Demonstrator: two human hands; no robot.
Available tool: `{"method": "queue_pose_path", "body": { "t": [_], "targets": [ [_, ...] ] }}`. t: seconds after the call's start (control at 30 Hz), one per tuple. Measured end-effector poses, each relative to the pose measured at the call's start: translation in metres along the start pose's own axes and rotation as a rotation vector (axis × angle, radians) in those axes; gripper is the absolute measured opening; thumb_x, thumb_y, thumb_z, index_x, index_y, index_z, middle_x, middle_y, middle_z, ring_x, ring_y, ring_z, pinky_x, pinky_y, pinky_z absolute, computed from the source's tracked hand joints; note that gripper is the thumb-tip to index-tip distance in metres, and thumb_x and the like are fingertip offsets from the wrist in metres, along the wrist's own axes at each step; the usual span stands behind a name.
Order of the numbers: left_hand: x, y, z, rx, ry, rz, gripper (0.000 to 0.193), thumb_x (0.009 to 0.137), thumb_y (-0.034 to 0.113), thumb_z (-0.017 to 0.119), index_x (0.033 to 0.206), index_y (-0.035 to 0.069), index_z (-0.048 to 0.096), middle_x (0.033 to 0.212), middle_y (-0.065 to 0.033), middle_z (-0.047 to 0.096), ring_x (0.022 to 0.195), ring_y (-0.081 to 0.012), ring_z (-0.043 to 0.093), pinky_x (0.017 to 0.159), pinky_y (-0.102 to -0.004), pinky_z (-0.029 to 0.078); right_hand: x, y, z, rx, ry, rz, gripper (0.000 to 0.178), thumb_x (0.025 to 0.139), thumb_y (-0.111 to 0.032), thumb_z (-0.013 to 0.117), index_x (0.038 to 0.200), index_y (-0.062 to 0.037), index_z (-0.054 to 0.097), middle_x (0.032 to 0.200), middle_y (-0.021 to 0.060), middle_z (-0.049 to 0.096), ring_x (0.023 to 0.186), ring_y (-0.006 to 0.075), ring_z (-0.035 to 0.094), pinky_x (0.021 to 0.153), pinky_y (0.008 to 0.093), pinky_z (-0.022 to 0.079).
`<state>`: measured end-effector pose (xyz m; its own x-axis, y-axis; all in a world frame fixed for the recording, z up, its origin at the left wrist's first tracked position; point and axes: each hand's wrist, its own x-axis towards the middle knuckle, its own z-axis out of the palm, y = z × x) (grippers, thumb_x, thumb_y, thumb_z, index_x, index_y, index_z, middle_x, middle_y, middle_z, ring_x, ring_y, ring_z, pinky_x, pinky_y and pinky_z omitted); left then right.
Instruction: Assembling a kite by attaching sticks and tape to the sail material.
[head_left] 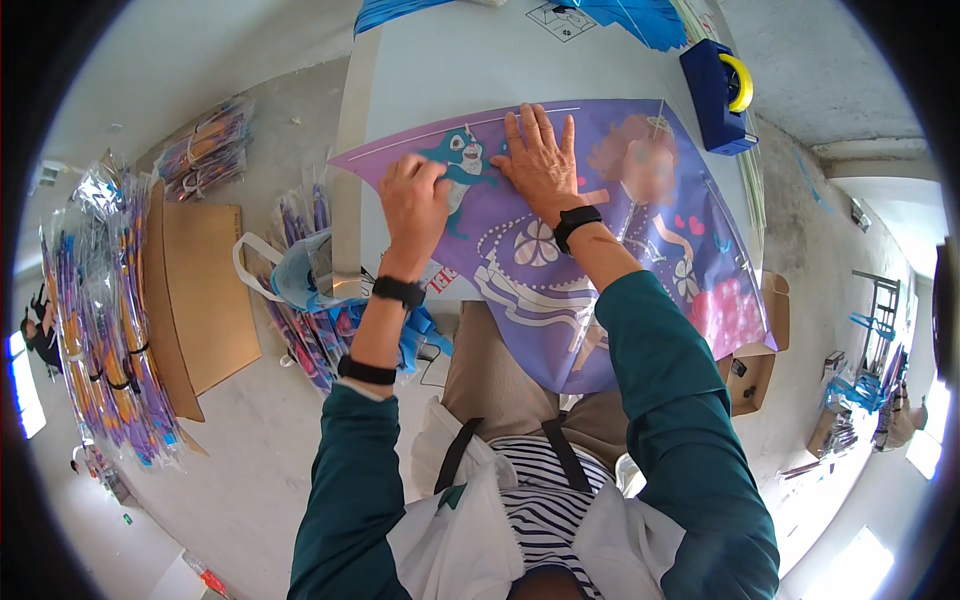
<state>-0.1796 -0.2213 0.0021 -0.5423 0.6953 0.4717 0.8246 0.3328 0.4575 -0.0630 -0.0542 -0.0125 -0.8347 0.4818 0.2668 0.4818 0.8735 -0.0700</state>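
purple printed sheet (520, 290) lies across the white table (420, 70), past the near edge; right hand (546, 178) flat upon it, loose; left hand (412, 205) curled near its left corner, grip unclear.

The sheet (540, 272) lies on the counter (430, 75) under the right fingers (531, 130), its left end near the left fingers (432, 172). Well right of the right fingers is a dispenser (708, 100) with tape (741, 82) in it. Left of the left fingers, off the counter, come a bag (300, 283), then a carton (215, 290), then bundles (108, 335).
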Motion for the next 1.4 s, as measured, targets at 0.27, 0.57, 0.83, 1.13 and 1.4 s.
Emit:
{"method": "queue_pose_path", "body": {
  "t": [0.27, 0.57, 0.83, 1.13, 1.4],
  "targets": [
    [-0.078, -0.003, -0.058, -0.014, -0.04, -0.089, 0.02, 0.071, 0.004, 0.076, 0.088, 0.007, 0.065, 0.09, -0.0079, 0.06, 0.087, -0.0306, 0.057, 0.075, -0.0431, 0.043, 0.0, 0.007, 0.0, 0.018, 0.035, -0.025, 0.074, 0.083, -0.048, 0.07, 0.141, -0.0076, 0.047, 0.146, 0.0105, 0.04, 0.141, 0.0268, 0.034, 0.115, 0.0639, 0.021],
    [-0.058, -0.002, -0.06, 0.014, -0.044, -0.029, 0.038, 0.076, 0.011, 0.077, 0.111, 0.003, 0.065, 0.113, -0.0108, 0.063, 0.105, -0.0348, 0.057, 0.088, -0.045, 0.045, 0.0, 0.004, 0.0, 0.013, 0.012, -0.039, 0.071, 0.086, -0.047, 0.067, 0.142, -0.0082, 0.046, 0.147, 0.0103, 0.04, 0.142, 0.026, 0.033, 0.114, 0.0645, 0.021],
    [-0.002, 0.008, 0.0, 0.174, -0.147, -0.01, 0.058, 0.085, 0.026, 0.073, 0.135, 0.002, 0.055, 0.142, -0.0108, 0.05, 0.133, -0.0332, 0.044, 0.107, -0.0468, 0.035, 0.0, 0.004, 0.002, -0.002, -0.017, -0.016, 0.071, 0.088, -0.048, 0.065, 0.144, -0.0103, 0.044, 0.148, 0.0094, 0.039, 0.142, 0.0252, 0.031, 0.114, 0.0649, 0.022],
    [0.004, 0.003, 0.023, 0.235, -0.14, -0.051, 0.061, 0.084, 0.037, 0.073, 0.132, 0.003, 0.056, 0.14, -0.0088, 0.052, 0.131, -0.0305, 0.045, 0.106, -0.0472, 0.033, 0.0, 0.01, 0.002, 0.055, -0.02, -0.033, 0.072, 0.088, -0.049, 0.064, 0.146, -0.0109, 0.042, 0.15, 0.0089, 0.037, 0.143, 0.026, 0.03, 0.115, 0.0616, 0.023],
    [0.007, 0.008, 0.019, 0.233, -0.121, -0.049, 0.059, 0.083, 0.036, 0.074, 0.129, 0.003, 0.058, 0.136, -0.0091, 0.053, 0.13, -0.0296, 0.046, 0.103, -0.048, 0.033, -0.013, 0.004, -0.023, 0.069, -0.063, -0.099, 0.076, 0.086, -0.046, 0.069, 0.147, -0.0099, 0.041, 0.153, 0.0114, 0.034, 0.144, 0.0295, 0.029, 0.115, 0.0614, 0.023]
  ]
}}
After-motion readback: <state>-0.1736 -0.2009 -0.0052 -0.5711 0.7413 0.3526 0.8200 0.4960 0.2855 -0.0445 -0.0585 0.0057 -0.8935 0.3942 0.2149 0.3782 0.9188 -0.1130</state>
